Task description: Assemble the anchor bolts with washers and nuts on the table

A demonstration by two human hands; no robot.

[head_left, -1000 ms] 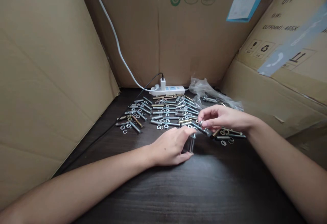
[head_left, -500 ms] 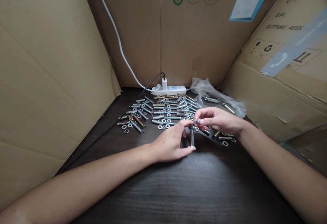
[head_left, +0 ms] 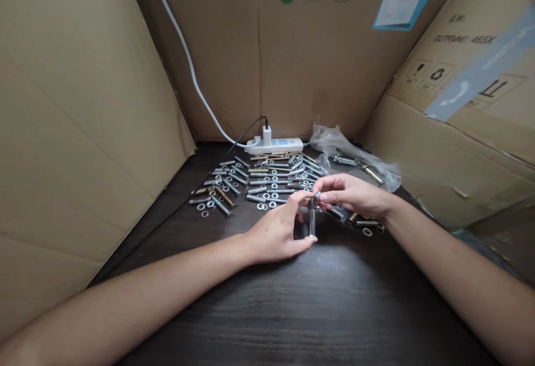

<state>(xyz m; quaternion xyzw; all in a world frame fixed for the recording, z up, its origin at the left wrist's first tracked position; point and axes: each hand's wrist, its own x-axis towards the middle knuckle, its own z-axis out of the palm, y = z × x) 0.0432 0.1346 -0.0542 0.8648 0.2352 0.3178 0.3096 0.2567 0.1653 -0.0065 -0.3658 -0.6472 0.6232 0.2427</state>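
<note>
My left hand [head_left: 281,229] grips a silver bolt with a sleeve [head_left: 312,223] upright, thumb under its lower end and fingers near its top. A small hex nut [head_left: 317,195] is pinched between the thumb and fingertips of my right hand [head_left: 351,194], right at the top of the bolt. Whether the nut sits on the thread, I cannot tell. Just behind both hands, rows of loose bolts, sleeves, nuts and washers [head_left: 273,183] lie on the dark table [head_left: 267,310].
A white power strip [head_left: 288,145] with a plugged-in charger stands at the back. A clear plastic bag [head_left: 334,138] lies behind my right hand, with several bolts by it. Cardboard walls [head_left: 217,48] enclose the table. A black cable [head_left: 167,222] runs across the left.
My right hand has brought the nut left, from beside the bolt to its top end. The left hand still holds the bolt upright; the whole view has shifted slightly.
</note>
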